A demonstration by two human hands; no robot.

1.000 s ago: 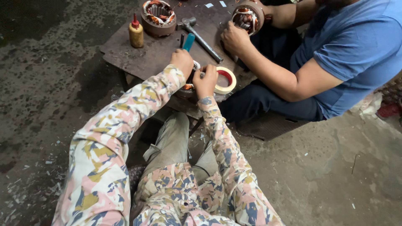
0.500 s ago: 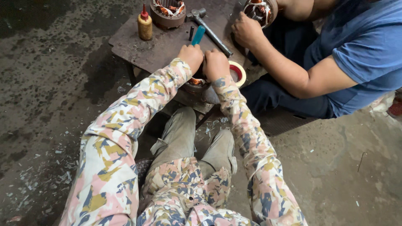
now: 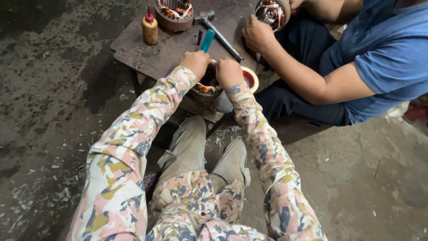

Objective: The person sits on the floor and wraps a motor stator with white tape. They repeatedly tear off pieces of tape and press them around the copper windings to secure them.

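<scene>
My left hand (image 3: 195,61) and my right hand (image 3: 228,71) both rest on a round motor stator (image 3: 206,85) with copper windings, at the near edge of a low dark metal table (image 3: 138,47). A teal tool handle (image 3: 207,40) sticks up from my left hand's grip. My fingers curl over the stator's rim and hide most of its top. A roll of red and cream tape (image 3: 251,78) lies just right of my right hand.
A yellow squeeze bottle (image 3: 149,28), another wound stator (image 3: 174,10) and a hammer (image 3: 216,30) lie on the table. A person in a blue shirt (image 3: 383,53) sits at right, a hand (image 3: 255,33) on a third stator (image 3: 271,12). Scraps litter the concrete floor.
The view has shifted so the table and both my hands sit higher and nearer. My hands stay on the stator. The other person keeps holding their stator.
</scene>
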